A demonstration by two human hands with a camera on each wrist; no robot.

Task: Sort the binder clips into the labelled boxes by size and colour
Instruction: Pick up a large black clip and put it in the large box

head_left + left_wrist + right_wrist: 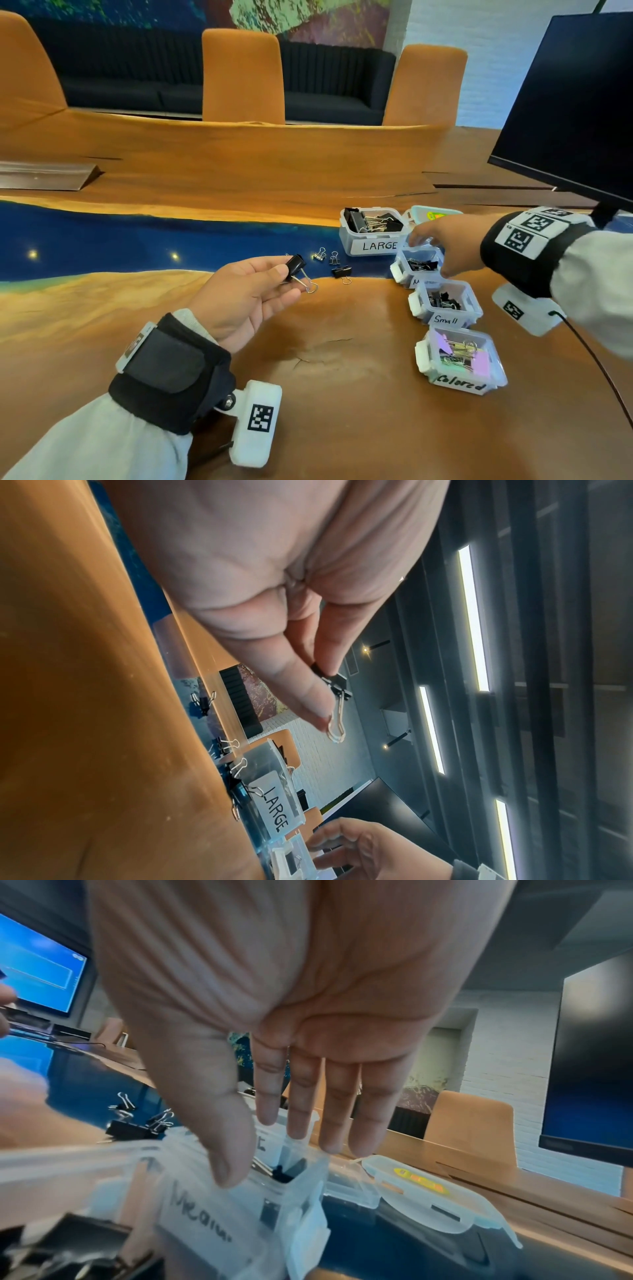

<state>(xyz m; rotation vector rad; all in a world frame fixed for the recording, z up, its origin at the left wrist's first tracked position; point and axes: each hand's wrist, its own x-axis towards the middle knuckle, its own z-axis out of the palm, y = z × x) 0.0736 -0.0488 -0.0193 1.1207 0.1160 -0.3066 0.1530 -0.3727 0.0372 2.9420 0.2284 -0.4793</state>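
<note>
**Left of the LARGE box, a black clip held up in the left hand**

Left of the LARGE box (pixel 371 240), above the table (pixel 171 308), the left hand (pixel 246 301) pinches a black binder clip (pixel 296 268) between thumb and fingertips, its wire handle hanging free past them. Three loose clips (pixel 334 263) lie on the blue strip of the table between that hand and the LARGE box, the nearest one black. The LARGE box holds big black clips. Just in front of it stands the medium box (pixel 416 270) with smaller black clips inside, and the right hand (pixel 448 243) hangs over this box with fingers straight and spread, gripping nothing. Nearer the person than the LARGE box come the Small box (pixel 445 308), then the Colored box (pixel 460 365) with pink and pale clips. Behind the LARGE box to the right lies a clear lid (pixel 433 214), and further right stands a dark monitor (pixel 575 102)
</note>
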